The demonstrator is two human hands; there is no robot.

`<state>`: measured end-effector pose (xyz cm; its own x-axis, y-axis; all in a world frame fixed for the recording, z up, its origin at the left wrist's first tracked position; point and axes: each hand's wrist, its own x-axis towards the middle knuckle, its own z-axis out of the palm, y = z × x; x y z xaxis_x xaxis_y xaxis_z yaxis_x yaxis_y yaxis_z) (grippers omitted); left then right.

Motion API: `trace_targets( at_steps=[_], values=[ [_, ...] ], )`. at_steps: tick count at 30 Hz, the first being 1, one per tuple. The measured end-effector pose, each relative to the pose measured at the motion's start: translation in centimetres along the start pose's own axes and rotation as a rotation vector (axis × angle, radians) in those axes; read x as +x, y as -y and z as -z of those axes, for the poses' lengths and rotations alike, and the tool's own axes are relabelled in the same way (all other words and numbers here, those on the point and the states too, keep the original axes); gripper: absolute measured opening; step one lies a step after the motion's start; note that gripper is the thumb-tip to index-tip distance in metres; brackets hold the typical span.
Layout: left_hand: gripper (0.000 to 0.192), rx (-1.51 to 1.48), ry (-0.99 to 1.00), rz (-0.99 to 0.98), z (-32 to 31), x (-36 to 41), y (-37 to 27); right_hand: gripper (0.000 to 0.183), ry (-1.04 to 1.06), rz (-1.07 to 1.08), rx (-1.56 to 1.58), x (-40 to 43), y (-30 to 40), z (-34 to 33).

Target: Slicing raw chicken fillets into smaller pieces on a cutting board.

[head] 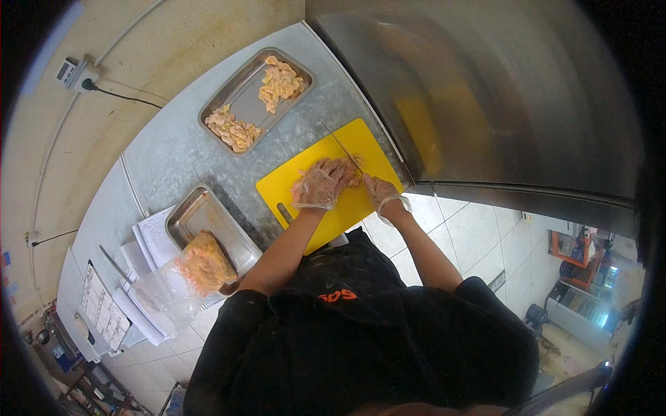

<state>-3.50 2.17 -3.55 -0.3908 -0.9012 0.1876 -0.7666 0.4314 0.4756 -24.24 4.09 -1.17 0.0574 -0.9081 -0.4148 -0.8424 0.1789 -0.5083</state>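
Note:
My left hand [318, 184], in a clear plastic glove, lies spread and pressed on raw meat [349, 169] on a yellow cutting board [333, 226]. In my right hand [380, 191], also gloved, is a knife [346, 150]; its thin blade reaches up and left across the right end of the meat. The glove hides most of its handle. Beyond the board, a steel tray [255, 91] holds two heaps of cut, pale yellowish meat pieces [281, 83]. To the left, a second steel tray [216, 208] bears a plastic bag of raw meat [208, 262].
Papers and an open notebook [156, 234] lie beside and under the left tray, near a clipboard with a written sheet [101, 307]. A tall stainless steel surface [468, 104] stands close on the right. A wall socket with a plug [83, 78] is at the upper left.

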Motion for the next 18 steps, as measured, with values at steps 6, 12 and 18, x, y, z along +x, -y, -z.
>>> trace_targets(
  at_steps=[6,12,18],
  values=[
    [0.039,-0.067,0.057,0.017,0.2,0.2,-0.6,0.058,0.007,-0.014,-0.089,-2.9,0.4,1.1],
    [0.041,-1.037,0.006,0.150,-4.1,-1.3,2.7,0.038,0.177,0.126,-0.352,-3.0,-2.9,0.3],
    [0.038,-1.364,-0.185,0.166,-1.8,-0.5,1.0,0.043,0.232,0.206,-0.391,-5.7,-4.9,0.7]
  ],
)
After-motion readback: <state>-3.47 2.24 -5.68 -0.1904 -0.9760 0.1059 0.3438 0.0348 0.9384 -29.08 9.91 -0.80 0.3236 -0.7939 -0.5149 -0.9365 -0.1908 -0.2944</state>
